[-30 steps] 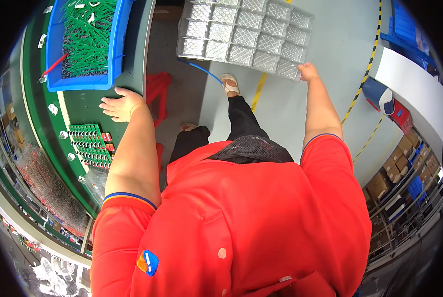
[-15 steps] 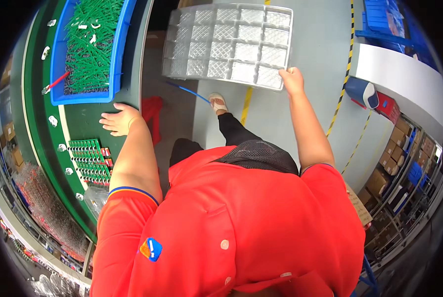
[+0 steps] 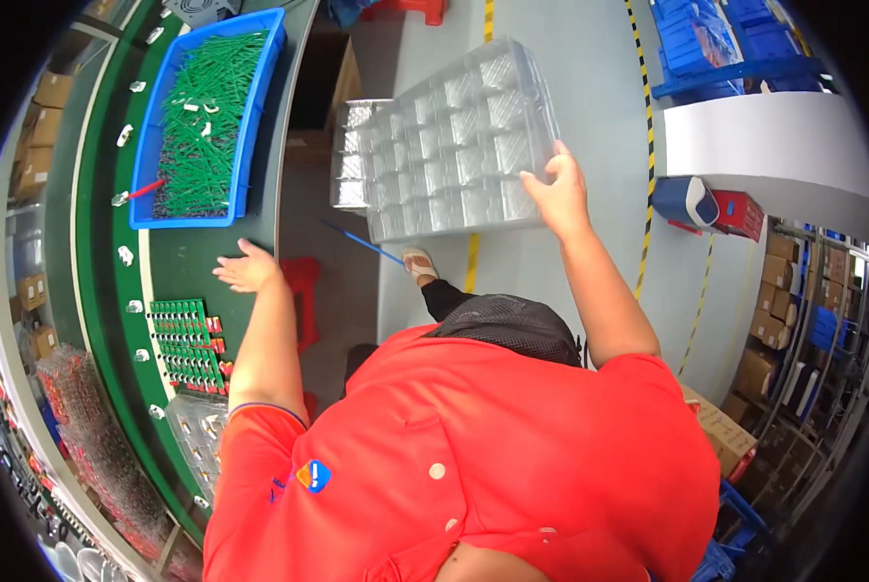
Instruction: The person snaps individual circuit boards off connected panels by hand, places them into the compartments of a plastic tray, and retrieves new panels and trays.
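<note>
My right hand (image 3: 562,194) grips the lower right edge of a clear plastic compartment tray (image 3: 444,145), which is tilted over the floor. Behind its left side shows part of another clear tray (image 3: 353,160); whether the two touch I cannot tell. My left hand (image 3: 250,269) is open with fingers spread, at the bench edge, holding nothing. Just beyond it stands a blue bin (image 3: 177,222) of thin green parts (image 3: 211,107), with a red-handled tool (image 3: 149,188) at its near left corner. Nearer me lie rows of green circuit boards (image 3: 184,335).
A clear tray with small parts (image 3: 196,432) lies on the bench nearer me. Small white pieces (image 3: 126,256) sit along the green conveyor (image 3: 93,242). A red stool (image 3: 303,301) stands under the bench edge. Blue bins (image 3: 691,39) and box-filled shelves (image 3: 784,301) are at right.
The compartment tray has tilted and dropped nearer, uncovering another tray behind it. My left hand has lifted slightly off the bench surface. The view has shifted, showing more of the bench.
</note>
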Tool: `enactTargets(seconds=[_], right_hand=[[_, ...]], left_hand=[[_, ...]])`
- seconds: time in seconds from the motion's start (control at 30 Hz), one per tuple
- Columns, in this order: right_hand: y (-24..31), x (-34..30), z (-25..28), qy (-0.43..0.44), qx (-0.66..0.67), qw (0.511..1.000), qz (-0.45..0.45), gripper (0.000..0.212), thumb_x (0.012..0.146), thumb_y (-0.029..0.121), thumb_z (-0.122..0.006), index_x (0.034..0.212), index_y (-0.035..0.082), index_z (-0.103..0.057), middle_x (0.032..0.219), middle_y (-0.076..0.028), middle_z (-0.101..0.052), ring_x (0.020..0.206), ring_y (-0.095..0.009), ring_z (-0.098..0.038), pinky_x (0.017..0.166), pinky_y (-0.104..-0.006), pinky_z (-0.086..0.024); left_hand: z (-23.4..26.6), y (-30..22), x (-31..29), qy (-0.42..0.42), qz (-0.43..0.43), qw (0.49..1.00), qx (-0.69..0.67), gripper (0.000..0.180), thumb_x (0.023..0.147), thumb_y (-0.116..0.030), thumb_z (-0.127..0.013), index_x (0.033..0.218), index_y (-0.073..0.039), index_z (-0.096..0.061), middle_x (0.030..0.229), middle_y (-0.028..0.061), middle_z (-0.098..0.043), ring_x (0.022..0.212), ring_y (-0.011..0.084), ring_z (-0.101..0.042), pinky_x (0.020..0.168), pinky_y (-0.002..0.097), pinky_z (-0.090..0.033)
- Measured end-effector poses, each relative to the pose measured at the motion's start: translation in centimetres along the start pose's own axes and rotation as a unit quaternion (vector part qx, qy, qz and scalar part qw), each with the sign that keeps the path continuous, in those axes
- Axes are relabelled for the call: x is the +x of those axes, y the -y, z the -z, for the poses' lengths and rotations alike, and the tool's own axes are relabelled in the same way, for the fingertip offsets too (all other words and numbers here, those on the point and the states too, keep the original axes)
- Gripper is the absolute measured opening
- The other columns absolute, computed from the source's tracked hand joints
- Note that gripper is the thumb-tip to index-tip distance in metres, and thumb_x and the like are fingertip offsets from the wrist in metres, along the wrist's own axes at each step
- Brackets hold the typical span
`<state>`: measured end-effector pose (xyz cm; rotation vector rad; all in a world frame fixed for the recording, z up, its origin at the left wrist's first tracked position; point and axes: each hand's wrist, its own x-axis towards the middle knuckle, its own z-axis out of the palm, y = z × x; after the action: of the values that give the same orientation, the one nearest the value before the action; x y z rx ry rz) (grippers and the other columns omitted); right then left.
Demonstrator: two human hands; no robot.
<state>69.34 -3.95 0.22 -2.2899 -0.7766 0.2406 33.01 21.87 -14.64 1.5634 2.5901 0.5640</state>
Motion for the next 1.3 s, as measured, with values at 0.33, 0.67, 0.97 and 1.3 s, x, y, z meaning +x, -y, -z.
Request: enactTargets(seconds=[0.33, 0.67, 0.97, 1.3], right_hand=[[6.8, -2.9, -0.9, 0.050, 0.052, 0.983, 0.168, 0.033, 0.071, 0.021, -0.068, 0.088, 0.002, -0.047, 0.130, -0.028, -0.030, 0.122, -0.034, -0.030, 0.096, -0.0383, -0.031], [7.0, -0.4, -0.4, 0.251, 0.354, 0.885, -0.169, 0.038, 0.075, 0.019, -0.066, 0.100, -0.003, -0.049, 0.085, -0.007, -0.055, 0.067, -0.012, -0.053, 0.056, -0.0235, -0.046], [5.7, 1.2, -1.4, 0.290, 0.345, 0.879, -0.156, 0.019, 0.073, 0.021, -0.068, 0.077, 0.006, -0.057, 0.065, 0.000, -0.055, 0.052, -0.006, -0.048, 0.047, -0.0182, -0.039], [6.3, 1.8, -0.7, 0.340, 0.338, 0.869, -0.124, 0.018, 0.072, 0.020, -0.069, 0.071, 0.010, -0.054, 0.063, 0.001, -0.054, 0.054, -0.006, -0.047, 0.049, -0.0199, -0.038]], left_hand=[[12.3, -15.6, -17.8, 0.484, -0.288, 0.680, -0.470, 0.029, 0.086, -0.024, -0.048, 0.100, -0.002, -0.060, 0.096, 0.0129, -0.061, 0.093, 0.0207, -0.056, 0.083, 0.0307, -0.041], [15.1, -16.6, -16.6, 0.591, -0.226, 0.691, -0.350, 0.025, 0.082, -0.027, -0.057, 0.079, -0.003, -0.063, 0.066, -0.0035, -0.054, 0.062, 0.0050, -0.044, 0.059, 0.0194, -0.036], [15.3, -16.3, -16.4, 0.517, -0.303, 0.734, -0.319, 0.034, 0.081, -0.032, -0.055, 0.076, 0.000, -0.063, 0.058, 0.0065, -0.055, 0.055, 0.0113, -0.048, 0.054, 0.0282, -0.039], [15.1, -15.1, -15.5, 0.502, -0.248, 0.748, -0.357, 0.031, 0.081, -0.030, -0.053, 0.079, -0.002, -0.065, 0.065, 0.0077, -0.061, 0.060, 0.0137, -0.054, 0.059, 0.0278, -0.041]])
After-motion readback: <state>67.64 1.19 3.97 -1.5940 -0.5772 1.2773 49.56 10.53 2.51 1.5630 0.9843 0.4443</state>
